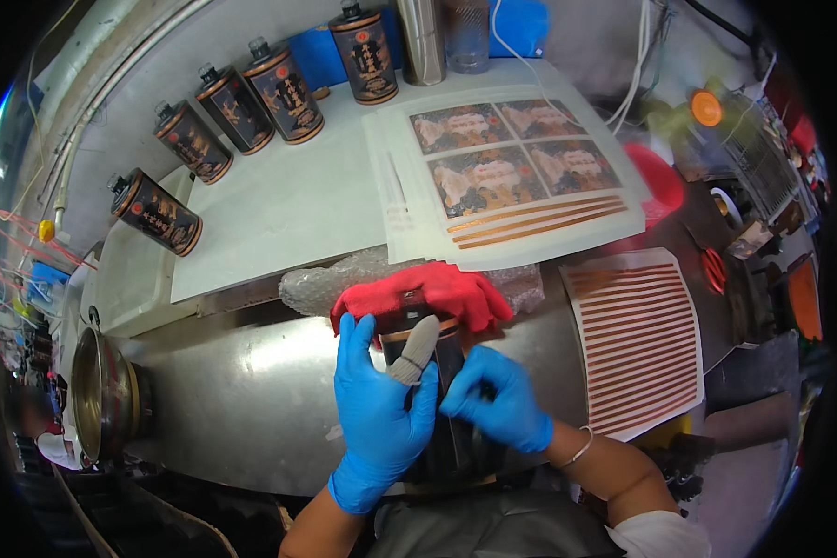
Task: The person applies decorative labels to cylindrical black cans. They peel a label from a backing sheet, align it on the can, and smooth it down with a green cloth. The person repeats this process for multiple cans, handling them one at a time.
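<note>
A dark bottle (447,362) lies in front of me, its neck end toward a red cloth (437,284). My left hand (381,418), in a blue glove, grips the bottle's left side. A grey knitted finger cover (415,353) sits on that hand and rests over the bottle's shoulder. On the bottle's right side is my right hand (502,400), also gloved in blue, with the fingers curled and pressed together. Whatever those fingers may pinch is hidden. Bubble wrap (321,286) lies under and beside the cloth.
Several labelled bottles (284,93) stand along the white board's back. Printed label sheets (488,177) lie on the board; a sheet of copper-coloured strips (637,339) lies at right. A metal pan (91,395) is at left, red-handled scissors (713,272) at far right.
</note>
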A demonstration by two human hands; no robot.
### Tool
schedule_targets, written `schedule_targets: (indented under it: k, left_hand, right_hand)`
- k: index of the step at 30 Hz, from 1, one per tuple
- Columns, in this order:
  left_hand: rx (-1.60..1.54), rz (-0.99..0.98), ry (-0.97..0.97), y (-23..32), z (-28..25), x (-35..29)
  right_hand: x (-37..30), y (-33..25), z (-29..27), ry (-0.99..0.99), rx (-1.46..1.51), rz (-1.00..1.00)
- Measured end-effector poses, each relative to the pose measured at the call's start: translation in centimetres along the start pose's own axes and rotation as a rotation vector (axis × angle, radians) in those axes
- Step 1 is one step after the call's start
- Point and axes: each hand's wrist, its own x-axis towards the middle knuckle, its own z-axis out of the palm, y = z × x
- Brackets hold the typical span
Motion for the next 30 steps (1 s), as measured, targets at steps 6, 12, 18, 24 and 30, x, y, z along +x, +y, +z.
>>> schedule_targets:
  k: [6, 12, 18, 24, 30]
  left_hand:
    - [0.008, 0.191, -0.152, 2.7, -2.8, -2.4]
    - [0.382, 0.526, -0.369, 4.2, -0.8, -7.2]
    - [0.308, 0.576, -0.287, 3.0, -0.5, -6.9]
    - [-0.453, 0.010, 0.039, -1.6, 1.6, -12.7]
    - [0.463, 0.499, -0.169, 1.7, 1.3, -9.7]
  right_hand:
    - [0.1, 1.3, -3.8, 0.530, 0.731, 0.535]
    - [2.9, -3.4, -0.2, 0.434, 0.015, -0.013]
    - [4.0, -3.4, 1.8, 0.443, -0.317, -0.140]
    - [3.9, -0.9, 0.7, 0.555, -0.184, -0.112]
    - [3.8, -0.7, 0.4, 0.567, -0.179, -0.082]
